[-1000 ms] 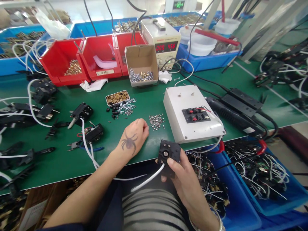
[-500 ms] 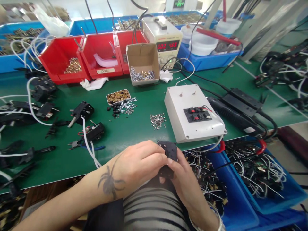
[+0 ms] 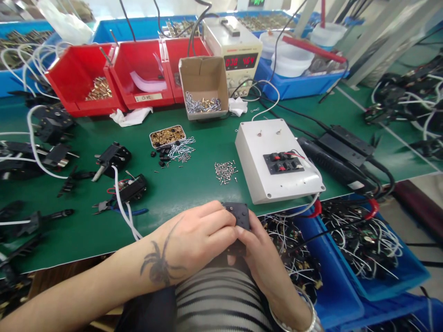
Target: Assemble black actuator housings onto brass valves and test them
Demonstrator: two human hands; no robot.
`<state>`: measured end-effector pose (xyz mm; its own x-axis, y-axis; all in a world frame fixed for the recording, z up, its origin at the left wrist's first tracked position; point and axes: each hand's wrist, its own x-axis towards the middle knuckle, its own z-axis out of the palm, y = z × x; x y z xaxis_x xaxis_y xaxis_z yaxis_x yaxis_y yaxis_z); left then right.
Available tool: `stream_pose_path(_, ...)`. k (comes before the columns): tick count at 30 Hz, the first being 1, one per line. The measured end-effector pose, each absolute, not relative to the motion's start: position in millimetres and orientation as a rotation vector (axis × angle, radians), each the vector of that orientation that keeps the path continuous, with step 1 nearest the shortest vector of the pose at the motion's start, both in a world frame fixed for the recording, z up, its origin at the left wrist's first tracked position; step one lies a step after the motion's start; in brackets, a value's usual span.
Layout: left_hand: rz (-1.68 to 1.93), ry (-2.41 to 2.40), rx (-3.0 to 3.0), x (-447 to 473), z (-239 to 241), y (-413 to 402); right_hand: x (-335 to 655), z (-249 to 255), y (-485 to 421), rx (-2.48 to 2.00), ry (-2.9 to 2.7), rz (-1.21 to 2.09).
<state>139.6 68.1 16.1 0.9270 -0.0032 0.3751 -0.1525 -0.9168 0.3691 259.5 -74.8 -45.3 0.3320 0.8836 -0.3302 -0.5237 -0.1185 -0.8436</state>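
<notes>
Just beyond my lap, at the table's front edge, both hands close around a black plastic housing point(image 3: 240, 214). My left hand point(image 3: 204, 233) covers its left side, fingertips pressed on the face near a small screw. From the right, my right hand point(image 3: 259, 251) grips it, with the thumb next to the left fingertips. The lower part of the housing is mostly hidden by fingers. Ahead of the hands lies a heap of small screws point(image 3: 224, 172). A white test box point(image 3: 251, 175) with red and black terminals stands to their right.
Side cutters point(image 3: 104, 206) and black plug assemblies point(image 3: 116, 157) with white cables lie at left. Red bins point(image 3: 83, 97), a cardboard box point(image 3: 203, 76) and a power supply point(image 3: 238, 46) line the back. Blue crates point(image 3: 387, 286) of wired parts stand below at right. A tin point(image 3: 167, 145) holds brass pieces.
The view has shifted a little, so the bench items sit slightly further left. Both hands keep their hold on the black plastic housing. The power supply's red digits have changed.
</notes>
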Motion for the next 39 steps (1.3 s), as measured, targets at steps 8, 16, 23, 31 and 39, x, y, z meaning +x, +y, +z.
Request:
stream_pose_path(8, 0.522, -0.157, 2.665, 142, 12, 61, 257, -46, -73, -1.156, -0.353, 1.285)
stream_pose_path(16, 0.546, -0.152, 2.733, 149, 10, 55, 256, -47, -70, -1.166, -0.365, 1.266)
stream_pose_path(23, 0.555, 0.213, 2.619, 133, 20, 72, 253, -48, -72, -1.068, -0.333, 1.291)
stream_pose_path(31, 0.151, 0.661, 1.665, 122, -20, 43, 256, -43, -71, -1.120, -0.410, 1.385)
stream_pose_path(39, 0.358, 0.785, 1.249, 125, -33, 48, 301, -33, -94, -1.235, -0.504, 1.272)
